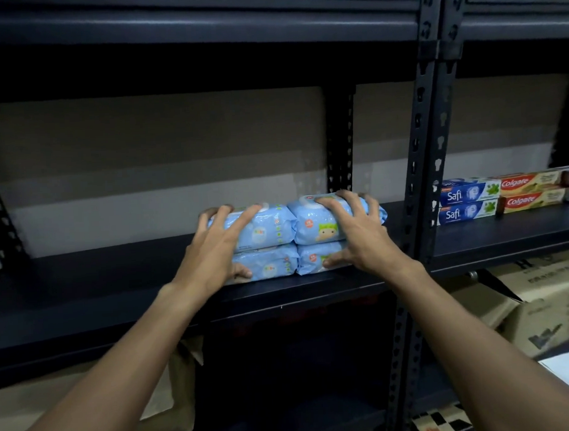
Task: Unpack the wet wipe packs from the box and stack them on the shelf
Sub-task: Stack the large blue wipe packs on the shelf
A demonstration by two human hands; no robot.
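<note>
Head view: four blue packs (274, 235) sit on the dark shelf (100, 288) in two stacks of two, side by side and touching. The left hand (217, 247) clasps the left stack, fingers spread over the top pack and thumb on the lower one. The right hand (355, 235) clasps the right stack likewise. Toothpaste boxes (504, 196) lie in the next bay.

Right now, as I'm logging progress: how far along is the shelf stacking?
Done: four wet wipe packs sit on the shelf, two stacks of two. In hand: left hand and right hand each grip one stack. Left: whether more packs remain is not visible.
</note>
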